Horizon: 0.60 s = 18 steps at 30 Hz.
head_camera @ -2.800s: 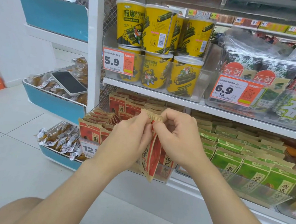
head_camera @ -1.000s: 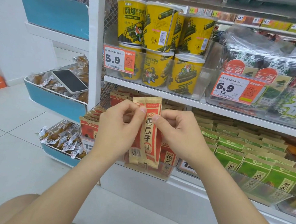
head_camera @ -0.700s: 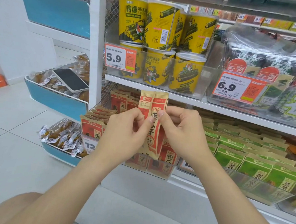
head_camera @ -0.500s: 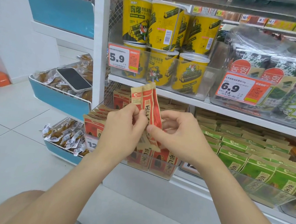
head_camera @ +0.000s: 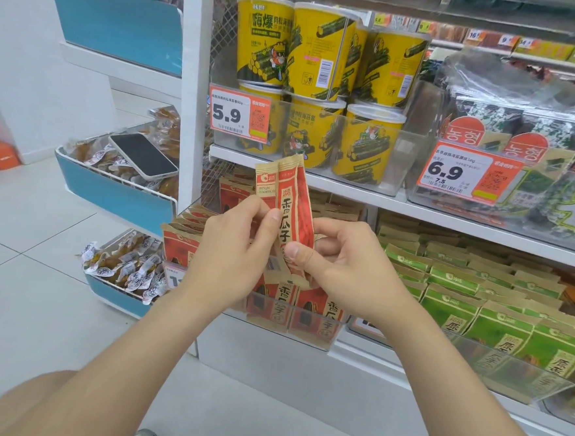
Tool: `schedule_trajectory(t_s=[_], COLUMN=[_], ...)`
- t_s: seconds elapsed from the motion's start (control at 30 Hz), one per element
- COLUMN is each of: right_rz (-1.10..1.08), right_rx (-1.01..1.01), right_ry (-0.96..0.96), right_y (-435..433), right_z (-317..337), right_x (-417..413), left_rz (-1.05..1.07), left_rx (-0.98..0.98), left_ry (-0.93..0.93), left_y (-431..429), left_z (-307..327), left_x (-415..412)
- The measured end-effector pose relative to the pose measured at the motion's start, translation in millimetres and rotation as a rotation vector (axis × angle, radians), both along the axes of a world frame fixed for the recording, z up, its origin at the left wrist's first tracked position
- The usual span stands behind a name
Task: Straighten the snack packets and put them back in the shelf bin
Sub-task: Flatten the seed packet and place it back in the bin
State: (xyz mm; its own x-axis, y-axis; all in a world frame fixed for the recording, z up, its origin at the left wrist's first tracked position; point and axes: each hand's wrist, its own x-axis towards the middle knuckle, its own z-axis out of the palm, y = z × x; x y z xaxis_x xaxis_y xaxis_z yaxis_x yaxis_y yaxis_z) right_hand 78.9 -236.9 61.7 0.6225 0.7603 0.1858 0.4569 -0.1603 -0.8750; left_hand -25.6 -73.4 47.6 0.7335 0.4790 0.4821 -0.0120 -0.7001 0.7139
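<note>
Between both hands stands a small bundle of red and tan snack packets [head_camera: 288, 204], upright and slightly fanned, raised in front of the lower shelf. My left hand [head_camera: 233, 248] pinches the bundle from the left with thumb and fingers. My right hand [head_camera: 341, 262] grips its lower right edge, thumb on the front. Directly below and behind them is the clear shelf bin [head_camera: 306, 324], which holds more red packets of the same kind [head_camera: 182, 248] in rows.
Green snack packets [head_camera: 497, 314] fill the bin to the right. Yellow tubs [head_camera: 322, 94] stand on the shelf above, behind price tags. At left, blue-fronted wire baskets [head_camera: 117, 192] hold wrapped snacks, with a phone [head_camera: 143, 155] lying on top. White tiled floor lies below.
The bundle was turned from low and edge-on to upright, label facing me, and lifted a little. Both hands kept hold of it throughout, and the view drifted slightly.
</note>
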Motion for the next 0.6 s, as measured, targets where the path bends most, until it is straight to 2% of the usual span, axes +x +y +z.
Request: schedule_trajectory(t_s=[0.23,0.47,0.6], right_rz=[-0.115,-0.057,-0.024], right_rx=[0.309,0.211,0.169], right_ry=[0.274,0.41,0.404], right_y=[-2.2,-8.8,-10.9], right_z=[13.1,18.1,18.7], right_x=[-6.4,1.2,2.2], left_rz=[-0.246,-0.257,-0.267], left_rx=[-0.303,-0.501,-0.625], left_ry=[0.074,0.006,-0.045], left_y=[-5.4,-3.2,0.5], left_z=[1.9,8.7,10.2], left_x=[-2.9,-1.3,-1.4])
